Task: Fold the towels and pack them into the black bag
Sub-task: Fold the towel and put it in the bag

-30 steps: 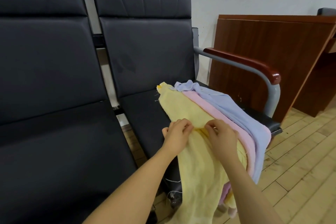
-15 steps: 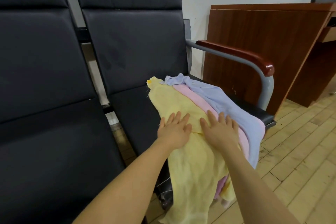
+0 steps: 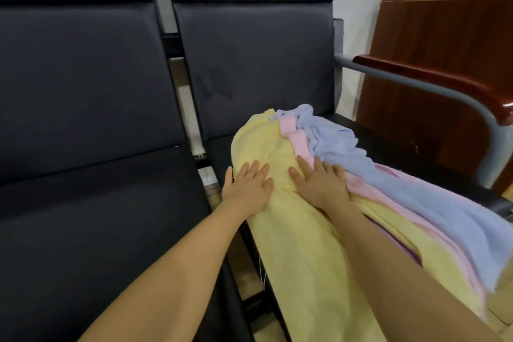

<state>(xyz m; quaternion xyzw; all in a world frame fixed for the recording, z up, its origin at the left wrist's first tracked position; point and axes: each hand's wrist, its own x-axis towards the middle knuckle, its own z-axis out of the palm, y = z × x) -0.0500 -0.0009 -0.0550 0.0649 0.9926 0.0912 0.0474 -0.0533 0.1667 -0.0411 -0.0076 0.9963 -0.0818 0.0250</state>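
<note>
Here I see both hands lying flat with straight fingers on the yellow towel (image 3: pixel 277 230), the left hand (image 3: pixel 248 187) at its left edge and the right hand (image 3: pixel 319 183) just beside the pink towel (image 3: pixel 369 191). The three towels overlap on the dark seat (image 3: pixel 258 72), the blue towel (image 3: pixel 410 191) rightmost, all draping over the front edge near the wooden armrest (image 3: pixel 433 78).

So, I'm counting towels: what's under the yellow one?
A pink towel shows beside the yellow towel, a blue towel overlapping it. Anything more beneath is covered.
</note>
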